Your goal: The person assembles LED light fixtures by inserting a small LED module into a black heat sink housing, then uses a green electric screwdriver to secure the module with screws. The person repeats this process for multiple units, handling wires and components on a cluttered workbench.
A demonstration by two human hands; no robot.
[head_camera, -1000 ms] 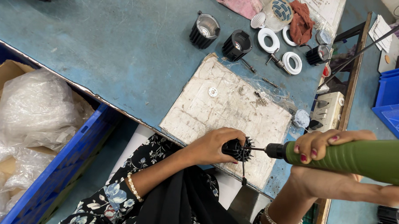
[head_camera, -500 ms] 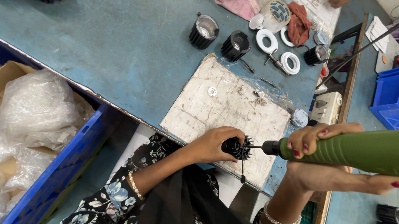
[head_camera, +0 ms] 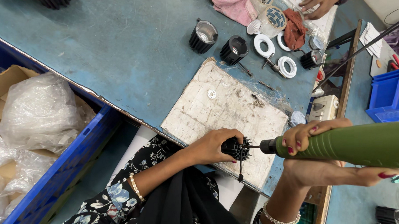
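A blue crate (head_camera: pixel 81 139) held a cardboard box (head_camera: pixel 1 85) of plastic bags (head_camera: pixel 38 111). The left hand (head_camera: pixel 214 145) gripped a black finned housing (head_camera: pixel 236 148); the right hand (head_camera: pixel 311 149) was clamped round a green electric screwdriver (head_camera: pixel 353 144).

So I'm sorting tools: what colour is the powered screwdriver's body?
Olive green, in the head view: the screwdriver in the right hand.

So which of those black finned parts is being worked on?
Start at the pale scuffed board on the blue table. At its near edge the left hand holds a black finned part. Unlike the others, a green power screwdriver is pressed into it.
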